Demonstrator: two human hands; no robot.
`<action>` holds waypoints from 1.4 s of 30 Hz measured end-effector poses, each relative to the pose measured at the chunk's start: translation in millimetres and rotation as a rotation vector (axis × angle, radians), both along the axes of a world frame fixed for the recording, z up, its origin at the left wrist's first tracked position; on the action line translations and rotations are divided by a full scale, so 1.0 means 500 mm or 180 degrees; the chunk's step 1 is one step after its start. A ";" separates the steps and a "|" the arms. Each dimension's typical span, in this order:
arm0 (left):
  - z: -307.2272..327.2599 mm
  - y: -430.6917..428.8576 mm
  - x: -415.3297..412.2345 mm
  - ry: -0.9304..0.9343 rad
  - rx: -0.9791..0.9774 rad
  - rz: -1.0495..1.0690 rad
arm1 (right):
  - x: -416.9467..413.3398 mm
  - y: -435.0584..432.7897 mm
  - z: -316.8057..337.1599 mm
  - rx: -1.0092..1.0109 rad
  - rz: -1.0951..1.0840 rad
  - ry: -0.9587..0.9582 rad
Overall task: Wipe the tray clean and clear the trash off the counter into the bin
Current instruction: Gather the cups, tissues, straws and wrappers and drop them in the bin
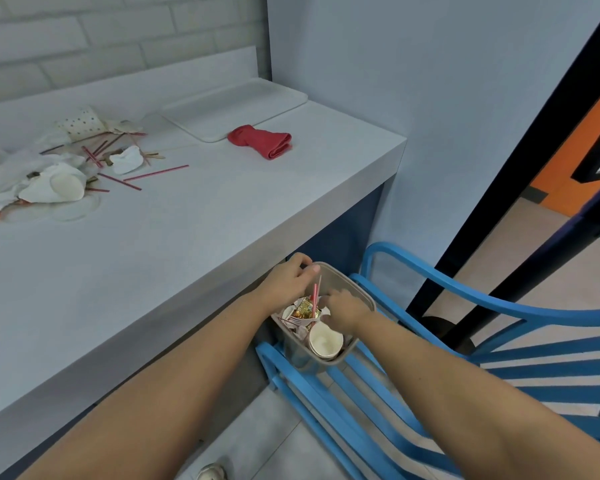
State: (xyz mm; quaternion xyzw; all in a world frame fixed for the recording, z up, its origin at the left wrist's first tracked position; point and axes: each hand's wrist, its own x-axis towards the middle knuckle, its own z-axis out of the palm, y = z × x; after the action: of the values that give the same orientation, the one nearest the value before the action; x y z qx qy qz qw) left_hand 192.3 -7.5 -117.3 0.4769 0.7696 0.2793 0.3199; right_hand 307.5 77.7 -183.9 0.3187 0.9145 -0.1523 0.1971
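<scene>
A small grey bin (361,297) stands on the seat of a blue chair beside the counter. It holds a paper cup (325,341), a gold wrapper (303,308), a plastic fork and an upright red-striped straw (315,294). My left hand (288,282) grips the bin's far-left rim, thumb over the edge. My right hand (343,308) is down inside the bin, fingers bent onto the trash; whether it grips anything is hidden. On the counter, a white tray (236,105) lies at the back with a folded red cloth (260,143) touching its front edge.
A trash pile (66,174) of crushed cups, napkins, straws and wooden stirrers covers the counter's left side. The blue chair (499,306) curves around the bin on the right. A black door frame (499,202) rises behind it. The counter's edge (222,299) runs beside my left forearm.
</scene>
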 end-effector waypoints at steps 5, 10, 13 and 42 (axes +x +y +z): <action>0.036 0.011 -0.022 0.0328 0.0310 0.0109 | -0.069 0.024 0.134 0.0269 -0.0082 0.0388; 0.100 0.000 -0.073 0.0701 0.0992 0.0545 | -0.137 0.036 0.259 0.0667 -0.0165 0.0941; 0.126 -0.012 -0.123 0.0769 0.1025 0.0708 | -0.182 0.027 0.303 0.0718 -0.0161 0.1298; 0.175 -0.367 -0.770 0.0945 0.0841 0.1877 | -0.796 -0.258 0.329 0.0196 0.0460 0.1718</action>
State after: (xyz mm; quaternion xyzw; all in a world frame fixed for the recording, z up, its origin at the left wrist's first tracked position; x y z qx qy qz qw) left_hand -192.7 -191.0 -30.1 0.3069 0.8694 0.3844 0.0457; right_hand -90.7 -51.4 -19.4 0.2064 0.9585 -0.1894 -0.0530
